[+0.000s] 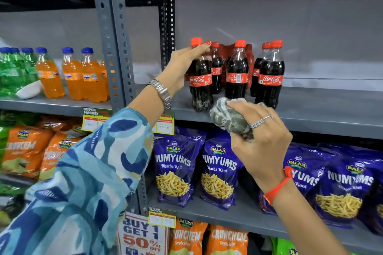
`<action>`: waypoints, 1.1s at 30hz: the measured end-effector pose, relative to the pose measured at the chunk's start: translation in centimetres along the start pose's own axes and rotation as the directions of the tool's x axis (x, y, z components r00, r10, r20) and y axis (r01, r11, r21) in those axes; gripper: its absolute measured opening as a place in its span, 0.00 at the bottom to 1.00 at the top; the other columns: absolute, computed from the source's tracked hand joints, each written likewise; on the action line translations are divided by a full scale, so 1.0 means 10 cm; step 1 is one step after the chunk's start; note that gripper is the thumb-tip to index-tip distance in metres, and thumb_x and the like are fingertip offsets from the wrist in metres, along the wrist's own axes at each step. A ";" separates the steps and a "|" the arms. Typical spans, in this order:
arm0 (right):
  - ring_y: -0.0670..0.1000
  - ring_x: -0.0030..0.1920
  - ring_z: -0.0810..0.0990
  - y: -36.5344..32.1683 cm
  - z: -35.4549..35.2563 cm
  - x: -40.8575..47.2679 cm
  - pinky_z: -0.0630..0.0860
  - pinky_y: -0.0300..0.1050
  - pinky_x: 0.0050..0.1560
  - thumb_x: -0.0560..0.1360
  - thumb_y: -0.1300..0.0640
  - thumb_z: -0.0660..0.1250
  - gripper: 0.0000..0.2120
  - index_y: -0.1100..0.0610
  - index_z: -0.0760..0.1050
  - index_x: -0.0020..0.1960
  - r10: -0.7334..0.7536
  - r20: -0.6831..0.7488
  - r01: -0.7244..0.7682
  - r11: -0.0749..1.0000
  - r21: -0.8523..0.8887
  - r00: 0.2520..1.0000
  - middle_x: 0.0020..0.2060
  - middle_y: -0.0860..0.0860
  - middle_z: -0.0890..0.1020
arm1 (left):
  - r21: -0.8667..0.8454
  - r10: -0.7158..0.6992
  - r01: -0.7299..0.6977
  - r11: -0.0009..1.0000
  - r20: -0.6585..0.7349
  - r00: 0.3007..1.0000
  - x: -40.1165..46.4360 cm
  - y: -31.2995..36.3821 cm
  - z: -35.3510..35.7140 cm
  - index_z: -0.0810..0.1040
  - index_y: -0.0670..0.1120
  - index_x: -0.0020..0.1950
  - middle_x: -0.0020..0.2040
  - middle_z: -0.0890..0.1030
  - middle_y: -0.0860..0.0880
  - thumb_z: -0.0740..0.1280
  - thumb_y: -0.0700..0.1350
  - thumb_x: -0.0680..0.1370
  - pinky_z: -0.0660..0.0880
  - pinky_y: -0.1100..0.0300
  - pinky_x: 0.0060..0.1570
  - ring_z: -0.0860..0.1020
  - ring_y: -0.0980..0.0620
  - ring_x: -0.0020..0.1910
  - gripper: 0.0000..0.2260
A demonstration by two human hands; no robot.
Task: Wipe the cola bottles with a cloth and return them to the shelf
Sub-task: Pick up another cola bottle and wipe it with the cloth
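Presently the left hand [182, 68] has its fingers [202, 47] clamped round the neck of the leftmost cola bottle [200, 80], standing on the shelf [310, 109]. Right of them, the right hand [263, 130] grips the bunched cloth [228, 118]. Whether any bottle is wiped cannot be told.

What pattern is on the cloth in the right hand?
Grey and white checks on the cloth, bunched in the right hand; head view.

Red-capped cola bottles [237, 70] upright on grey shelf [310, 109], bunched striped cloth [230, 119] below
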State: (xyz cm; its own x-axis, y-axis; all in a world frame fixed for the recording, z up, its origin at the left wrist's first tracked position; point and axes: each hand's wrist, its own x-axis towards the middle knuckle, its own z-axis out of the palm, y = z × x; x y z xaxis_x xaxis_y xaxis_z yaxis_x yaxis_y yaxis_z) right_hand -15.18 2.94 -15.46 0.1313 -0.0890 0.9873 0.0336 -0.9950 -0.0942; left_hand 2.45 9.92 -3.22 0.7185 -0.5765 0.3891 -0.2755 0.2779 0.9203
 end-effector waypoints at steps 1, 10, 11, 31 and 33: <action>0.55 0.52 0.82 -0.01 0.01 -0.01 0.75 0.51 0.62 0.64 0.68 0.71 0.21 0.56 0.81 0.55 0.004 0.003 -0.004 1.000 0.015 1.000 0.51 0.52 0.84 | -0.012 -0.015 0.015 1.000 -0.001 1.000 -0.05 0.02 -0.03 0.81 0.46 0.43 0.39 0.84 0.50 0.70 0.48 0.72 0.77 0.64 0.32 0.82 0.56 0.33 0.06; 0.59 0.60 0.74 -0.28 0.16 -0.15 0.69 0.64 0.65 0.70 0.67 0.69 0.22 0.55 0.77 0.62 -0.131 0.020 0.131 0.991 -0.008 0.991 0.60 0.57 0.79 | -0.107 -0.220 0.217 0.970 -0.020 0.975 -0.58 -0.15 -0.11 0.82 0.43 0.36 0.37 0.84 0.47 0.75 0.45 0.67 0.80 0.58 0.44 0.81 0.52 0.39 0.06; 0.59 0.61 0.72 -0.31 0.20 -0.21 0.66 0.65 0.67 0.70 0.66 0.69 0.23 0.52 0.76 0.63 -0.131 0.053 0.133 0.991 -0.030 0.990 0.61 0.58 0.79 | -0.122 -0.244 0.239 0.963 -0.032 0.969 -0.62 -0.21 -0.11 0.82 0.43 0.37 0.38 0.84 0.47 0.75 0.45 0.67 0.80 0.59 0.41 0.81 0.52 0.38 0.06; 0.56 0.49 0.78 -0.74 0.24 -0.52 0.73 0.51 0.48 0.68 0.64 0.71 0.18 0.53 0.73 0.55 -0.298 0.067 0.303 0.949 -0.093 0.952 0.51 0.51 0.84 | -0.148 -0.297 0.266 0.953 -0.269 0.916 -1.01 -0.32 -0.30 0.81 0.37 0.51 0.39 0.85 0.46 0.78 0.45 0.62 0.79 0.61 0.36 0.80 0.54 0.32 0.21; 0.57 0.46 0.78 -0.72 0.26 -0.65 0.70 0.50 0.45 0.68 0.62 0.69 0.16 0.54 0.73 0.54 -0.349 0.179 0.374 0.919 -0.129 0.920 0.49 0.52 0.84 | -0.119 -0.291 0.268 0.956 -0.274 0.916 -1.03 -0.31 -0.31 0.81 0.39 0.50 0.41 0.85 0.46 0.78 0.46 0.63 0.80 0.62 0.36 0.81 0.54 0.33 0.20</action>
State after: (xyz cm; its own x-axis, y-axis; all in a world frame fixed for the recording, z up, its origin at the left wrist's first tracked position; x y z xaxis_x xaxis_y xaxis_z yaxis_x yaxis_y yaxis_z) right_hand -13.68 10.84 -21.54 0.2868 0.2736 0.9181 -0.0477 -0.9531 0.2989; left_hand -2.12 17.38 -10.23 0.9139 -0.3984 0.0773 0.0056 0.2028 0.9792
